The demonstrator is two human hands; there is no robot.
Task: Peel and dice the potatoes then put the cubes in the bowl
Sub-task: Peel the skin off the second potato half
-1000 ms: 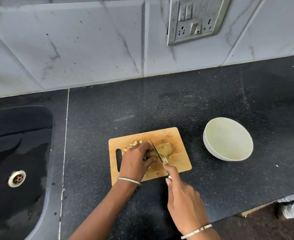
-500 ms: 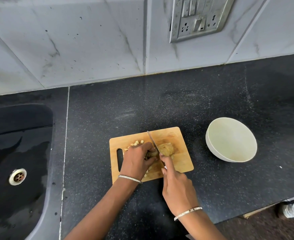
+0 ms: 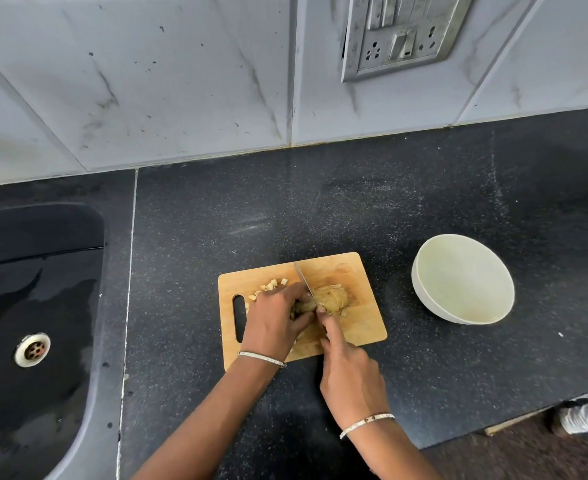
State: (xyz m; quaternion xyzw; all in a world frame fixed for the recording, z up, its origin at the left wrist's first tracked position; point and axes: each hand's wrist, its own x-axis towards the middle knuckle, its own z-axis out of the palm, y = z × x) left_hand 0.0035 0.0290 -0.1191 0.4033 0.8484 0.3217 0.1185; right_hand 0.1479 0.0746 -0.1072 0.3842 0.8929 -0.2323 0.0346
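The left hand (image 3: 272,323) curls its fingers (image 3: 294,292) over one end of the potato (image 3: 332,297) and holds it down on the cutting board (image 3: 362,327). The right hand (image 3: 349,375) grips the knife (image 3: 303,278), with its fingers wrapped round the handle and one finger stretched out toward the blade. The blade sits on the potato right next to the left fingertips, with its tip past them toward the wall. The step looks like dicing, and I think it is about half done. To do it well, the left fingertips should tuck back from the blade, and the knife should come straight down in small even cuts. The potato is round and may be slippery, so it could roll if the hold gets loose. A little pile of cubes (image 3: 272,285) lies on the board just past the left knuckles. More bits lie close to the right fingers, beside the potato. The bowl (image 3: 424,299) sits on the dark counter (image 3: 320,209), well off to the right of the right hand, and I see no cubes in it yet. Nothing lies between the board and the bowl. A black sink (image 3: 26,271) with a round drain (image 3: 32,349) is far off past the left wrist. A socket plate (image 3: 403,32) is up on the wall
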